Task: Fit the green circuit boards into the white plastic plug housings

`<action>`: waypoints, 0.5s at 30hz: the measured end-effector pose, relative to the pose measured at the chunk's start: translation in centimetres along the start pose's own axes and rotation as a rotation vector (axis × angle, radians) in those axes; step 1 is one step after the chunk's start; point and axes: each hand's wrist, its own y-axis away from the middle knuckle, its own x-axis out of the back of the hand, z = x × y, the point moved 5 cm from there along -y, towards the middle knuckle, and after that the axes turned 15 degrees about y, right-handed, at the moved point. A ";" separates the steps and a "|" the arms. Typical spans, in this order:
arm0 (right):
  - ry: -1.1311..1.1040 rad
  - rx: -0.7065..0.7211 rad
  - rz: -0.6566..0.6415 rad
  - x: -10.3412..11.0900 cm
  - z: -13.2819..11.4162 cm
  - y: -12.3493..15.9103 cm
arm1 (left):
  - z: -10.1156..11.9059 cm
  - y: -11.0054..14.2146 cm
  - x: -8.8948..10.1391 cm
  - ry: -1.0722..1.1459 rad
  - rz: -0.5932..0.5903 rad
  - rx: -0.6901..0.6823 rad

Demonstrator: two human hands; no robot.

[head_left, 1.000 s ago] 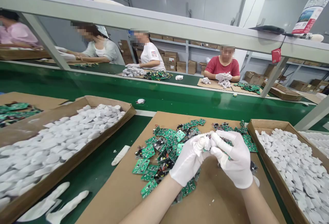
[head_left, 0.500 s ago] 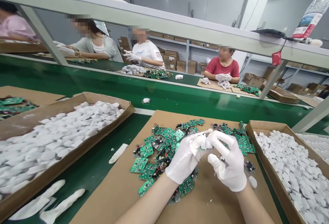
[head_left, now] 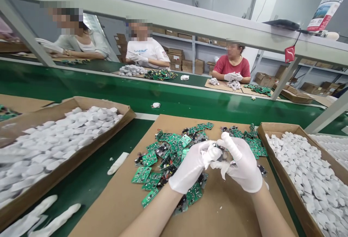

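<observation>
My left hand (head_left: 191,166), in a white glove, is closed with thumb and fingers pinched together. My right hand (head_left: 243,166), gloved too, meets it at the fingertips with its fingers curled. Whatever small thing they grip between them is mostly covered by the white fingers, and I cannot make it out. Beneath and behind the hands, a loose heap of green circuit boards (head_left: 143,174) with black components lies on a brown cardboard sheet (head_left: 111,208).
Cardboard trays of white pieces stand left (head_left: 89,124) and right (head_left: 301,168). White finger-shaped scraps (head_left: 118,163) lie on the green belt (head_left: 125,135). Across the bench, several gloved co-workers sit by similar piles. A metal rail (head_left: 174,19) crosses above, carrying a plastic bottle (head_left: 324,13).
The view has shifted slightly. My right hand has rolled, its fingers curling inward and its thumb or finger now raised over the held thing. My left hand keeps its pinch.
</observation>
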 end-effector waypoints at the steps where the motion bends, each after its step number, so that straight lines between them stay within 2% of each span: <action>1: 0.010 0.025 -0.009 -0.1 -0.1 -0.2 | 0.1 0.0 -0.1 -0.060 0.016 -0.009; 5: 0.022 0.077 -0.059 -0.8 -0.3 -0.2 | 0.3 0.1 -0.1 -0.224 0.062 -0.082; 10: 0.030 0.113 -0.051 -0.9 -0.6 0.0 | -0.2 -0.1 0.2 -0.221 0.051 -0.093; 15: -0.031 0.039 -0.050 -0.5 0.0 0.0 | -0.3 -0.2 -0.1 -0.178 0.003 -0.057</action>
